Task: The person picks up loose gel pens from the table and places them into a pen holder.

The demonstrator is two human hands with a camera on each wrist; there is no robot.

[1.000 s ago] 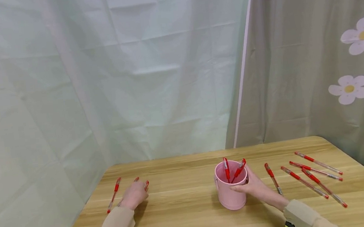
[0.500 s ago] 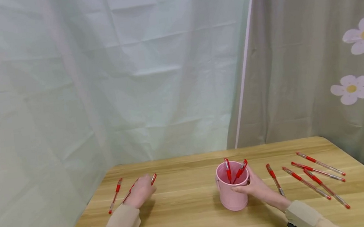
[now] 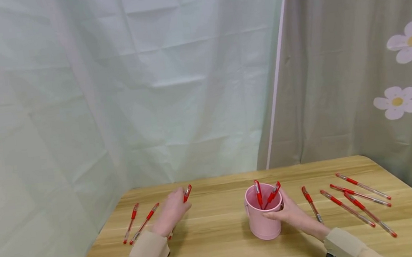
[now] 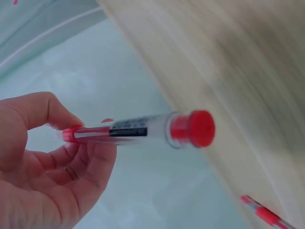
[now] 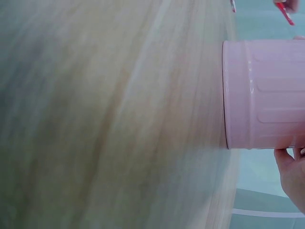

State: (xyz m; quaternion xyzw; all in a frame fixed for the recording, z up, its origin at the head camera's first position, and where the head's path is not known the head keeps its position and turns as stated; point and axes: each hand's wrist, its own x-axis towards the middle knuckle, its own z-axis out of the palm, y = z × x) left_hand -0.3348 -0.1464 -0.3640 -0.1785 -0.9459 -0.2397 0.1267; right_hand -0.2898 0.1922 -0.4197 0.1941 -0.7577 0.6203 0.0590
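Note:
My left hand (image 3: 173, 209) pinches a red gel pen (image 4: 133, 131) between thumb and fingers, raised above the table's left half. In the head view the pen's red capped end points up and away. My right hand (image 3: 290, 214) holds the right side of a pink bucket (image 3: 264, 225), thumb along the front near its rim. The bucket stands upright on the table, also seen as a pink bucket wall (image 5: 276, 95) in the right wrist view. Two red pens (image 3: 269, 197) lean inside it, caps above the rim.
On the wooden table (image 3: 210, 245), a red pen (image 3: 131, 223) and another red pen (image 3: 144, 223) lie at the left. Several more red pens (image 3: 346, 208) lie right of the bucket, some crossing. Curtains (image 3: 188, 105) hang behind the table's back edge.
My left hand has lifted a pen from the left group and moved right and away with it. Two pens now show uncovered there. My right hand stays on the bucket.

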